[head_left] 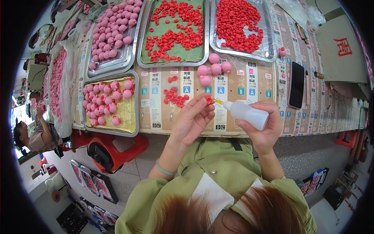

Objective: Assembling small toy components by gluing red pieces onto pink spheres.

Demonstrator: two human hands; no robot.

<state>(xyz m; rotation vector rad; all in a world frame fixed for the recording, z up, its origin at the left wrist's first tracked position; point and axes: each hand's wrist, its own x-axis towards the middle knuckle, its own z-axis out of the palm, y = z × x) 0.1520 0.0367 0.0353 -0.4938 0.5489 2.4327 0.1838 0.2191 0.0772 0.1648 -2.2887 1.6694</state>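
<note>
Between the thumb and fingertips of my left hand (193, 121) is a small red oval piece (209, 100) with a hollow in it. My right hand (267, 126) is wrapped round a white squeeze bottle (249, 114), tilted so its thin yellow nozzle points left. The nozzle tip is at the red piece; whether they touch, I cannot tell. Just beyond my hands lie several loose pink balls (215, 69). A small heap of similar red pieces (177, 97) lies left of my left hand, on the printed table covering (156, 115).
A yellow-lined tray (136, 113) on the left holds pink balls with red pieces on them. Along the back are a tray of pink balls (113, 71) and two trays of red pieces (173, 64) (269, 58). A black phone (297, 85) lies right; a red stool (120, 152) stands below left. Another person (37, 136) sits far left.
</note>
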